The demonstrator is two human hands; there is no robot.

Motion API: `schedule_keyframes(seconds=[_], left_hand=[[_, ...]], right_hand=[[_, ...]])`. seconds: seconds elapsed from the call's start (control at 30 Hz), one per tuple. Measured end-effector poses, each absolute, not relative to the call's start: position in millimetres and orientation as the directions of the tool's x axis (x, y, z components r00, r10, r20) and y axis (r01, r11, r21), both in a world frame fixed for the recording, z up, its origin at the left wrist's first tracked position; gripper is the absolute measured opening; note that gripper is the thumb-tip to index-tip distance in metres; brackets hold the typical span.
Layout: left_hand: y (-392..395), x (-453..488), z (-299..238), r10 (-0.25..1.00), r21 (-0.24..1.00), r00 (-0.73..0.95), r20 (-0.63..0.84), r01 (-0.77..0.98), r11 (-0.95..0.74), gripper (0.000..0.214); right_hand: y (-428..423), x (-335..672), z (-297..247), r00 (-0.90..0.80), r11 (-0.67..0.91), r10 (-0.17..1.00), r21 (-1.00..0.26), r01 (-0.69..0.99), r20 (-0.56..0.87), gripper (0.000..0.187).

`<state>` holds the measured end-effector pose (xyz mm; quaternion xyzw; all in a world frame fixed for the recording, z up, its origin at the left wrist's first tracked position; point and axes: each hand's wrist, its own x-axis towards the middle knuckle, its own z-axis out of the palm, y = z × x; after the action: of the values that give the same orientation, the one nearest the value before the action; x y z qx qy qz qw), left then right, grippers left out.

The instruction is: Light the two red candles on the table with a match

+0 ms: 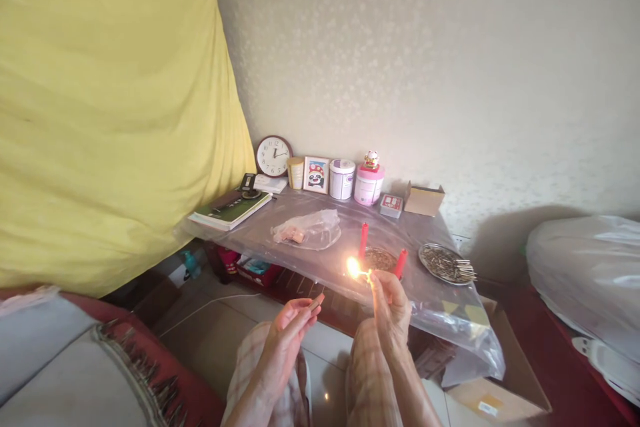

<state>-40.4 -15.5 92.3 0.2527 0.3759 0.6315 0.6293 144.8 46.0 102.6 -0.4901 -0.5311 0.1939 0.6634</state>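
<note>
My right hand (393,307) pinches a burning match (370,275), whose bright flame glows at its left end. My left hand (287,330), lower and to the left, is closed around what looks like a matchbox (317,302); only a narrow brown end shows past the fingers. Two red candles stand just behind the right hand, the left candle (363,240) and the right candle (401,263). Between them lies a round dish (380,257) with small dark bits. The flame is in front of the left candle, and I cannot tell how far apart they are.
A plastic-covered table (345,273) bears a plastic bag (320,230), a plate of matchstick-like pieces (443,263) and books (233,210). A clock (274,156), a framed picture (316,175) and tubs (343,180) line the wall. An open carton (505,380) stands below right.
</note>
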Motion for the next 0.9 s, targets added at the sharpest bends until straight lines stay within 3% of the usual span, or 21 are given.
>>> schedule_keyframes(seconds=[0.23, 0.4, 0.7, 0.9], left_hand=[[-15, -62, 68, 0.98, 0.817, -0.083, -0.182, -0.567, 0.104, 0.037], [-12, -81, 46, 0.983, 0.797, -0.055, -0.174, -0.594, 0.108, 0.029], [-5, -92, 19, 0.98, 0.752, 0.031, -0.196, -0.636, 0.171, 0.031], [-4, -103, -19, 0.974, 0.656, 0.11, -0.199, -0.724, 0.215, 0.043]], right_hand=[[45, 147, 113, 0.395, 0.365, 0.84, -0.926, 0.097, 0.373, 0.028], [44, 150, 122, 0.432, 0.312, 0.86, -0.95, -0.024, 0.272, 0.031], [54, 151, 124, 0.467, 0.316, 0.869, -0.908, -0.275, 0.161, 0.033], [61, 158, 118, 0.447, 0.304, 0.888, -0.867, -0.396, 0.107, 0.033]])
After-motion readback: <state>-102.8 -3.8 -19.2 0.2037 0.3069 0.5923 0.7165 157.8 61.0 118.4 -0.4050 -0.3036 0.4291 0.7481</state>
